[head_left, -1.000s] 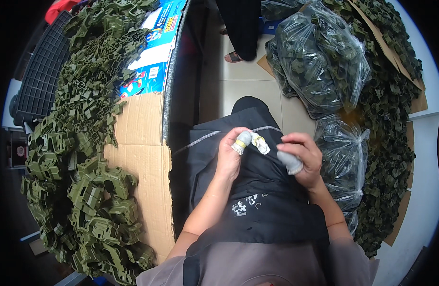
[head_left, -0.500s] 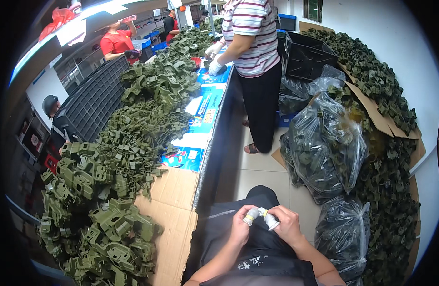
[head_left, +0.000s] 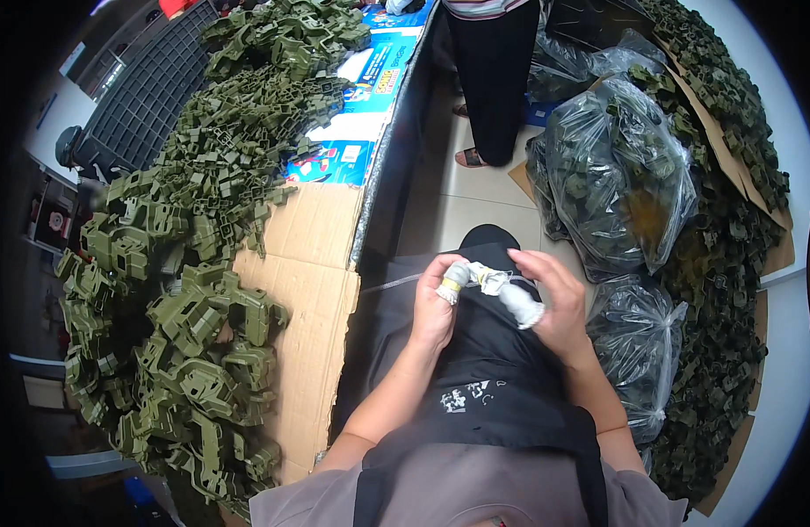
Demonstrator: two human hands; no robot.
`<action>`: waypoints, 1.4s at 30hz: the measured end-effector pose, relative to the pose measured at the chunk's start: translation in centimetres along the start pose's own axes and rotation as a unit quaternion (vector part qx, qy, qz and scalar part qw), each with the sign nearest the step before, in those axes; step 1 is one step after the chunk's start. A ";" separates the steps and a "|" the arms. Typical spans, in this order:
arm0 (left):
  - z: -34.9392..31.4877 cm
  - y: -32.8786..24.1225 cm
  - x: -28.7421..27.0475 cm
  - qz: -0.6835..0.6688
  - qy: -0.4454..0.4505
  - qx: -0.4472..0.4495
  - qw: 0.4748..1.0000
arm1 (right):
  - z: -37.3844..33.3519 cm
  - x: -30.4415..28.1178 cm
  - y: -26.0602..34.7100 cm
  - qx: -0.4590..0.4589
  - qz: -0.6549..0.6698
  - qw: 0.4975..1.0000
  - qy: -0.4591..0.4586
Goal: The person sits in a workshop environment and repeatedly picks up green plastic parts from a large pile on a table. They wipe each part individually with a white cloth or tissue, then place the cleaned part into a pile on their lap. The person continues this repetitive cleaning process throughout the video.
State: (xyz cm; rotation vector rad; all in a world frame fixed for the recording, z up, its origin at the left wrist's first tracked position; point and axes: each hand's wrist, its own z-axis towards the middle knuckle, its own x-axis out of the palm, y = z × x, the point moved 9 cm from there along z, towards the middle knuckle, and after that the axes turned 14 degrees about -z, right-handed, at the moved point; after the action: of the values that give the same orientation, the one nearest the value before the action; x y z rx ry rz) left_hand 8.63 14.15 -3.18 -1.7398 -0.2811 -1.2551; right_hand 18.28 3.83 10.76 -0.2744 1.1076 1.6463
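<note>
Above my lap, my left hand is closed, with a white fabric finger cover with a yellow band on its thumb. Its fingertips pinch a small crumpled white piece, also marked with yellow; its exact kind is unclear. My right hand is beside it, fingers stretched and apart. Over its thumb sits another white finger cover, blurred by motion. A thin white strand shows between this thumb and the fingers. Below both hands lies my dark apron.
Olive-green plastic parts are heaped along the left table, beside flattened cardboard. A black crate stands behind them. Clear bags of parts and another heap fill the right. Ahead stands a person in dark trousers.
My view has tilted down, so the hands appear higher. My right hand has opened its fingers and moved slightly away from the left, which still pinches the white piece.
</note>
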 end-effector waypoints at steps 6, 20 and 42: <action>1.0 0.1 1.0 0.046 0.051 -0.092 0.993 | 0.3 2.5 -0.8 -0.074 -0.101 0.992 0.023; -0.1 -2.8 2.1 0.398 0.006 0.164 0.903 | -2.8 7.5 -7.4 0.245 0.288 0.922 0.081; -0.2 4.6 -0.4 -0.103 0.011 -0.259 0.960 | -3.5 9.1 -8.3 0.196 0.355 0.912 0.061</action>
State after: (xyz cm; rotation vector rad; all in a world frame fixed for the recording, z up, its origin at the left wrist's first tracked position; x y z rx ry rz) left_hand 11.27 11.65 -6.04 -2.1794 -0.1264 -1.6016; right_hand 20.61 6.84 -1.52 0.3390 1.7359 1.9819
